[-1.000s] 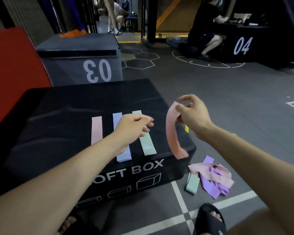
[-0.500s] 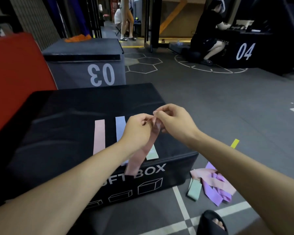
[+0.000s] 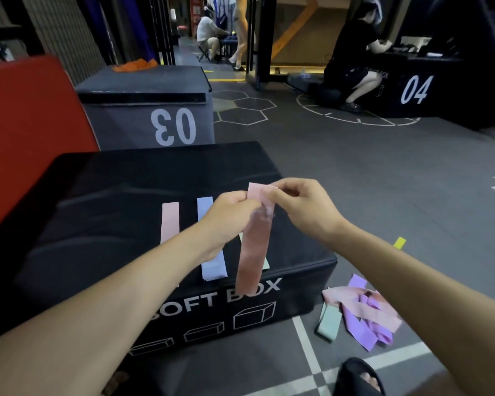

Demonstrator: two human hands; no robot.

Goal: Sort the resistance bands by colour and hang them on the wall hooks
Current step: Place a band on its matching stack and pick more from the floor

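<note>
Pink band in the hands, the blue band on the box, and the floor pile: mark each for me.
held pink band (image 3: 252,252), head view, middle of its hanging strip.
blue band (image 3: 213,270), head view, near end.
floor pile of bands (image 3: 363,312), head view, pink strip on top.

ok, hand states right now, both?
Left hand: closed, pinching the pink band near its top.
Right hand: closed, pinching the same band's top edge.

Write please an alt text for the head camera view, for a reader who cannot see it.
Both hands, left hand and right hand, pinch the top of a pink band that hangs over a black soft box. Pink, blue and green bands lie side by side on the box; a pile of bands lies on the floor at right.
</note>
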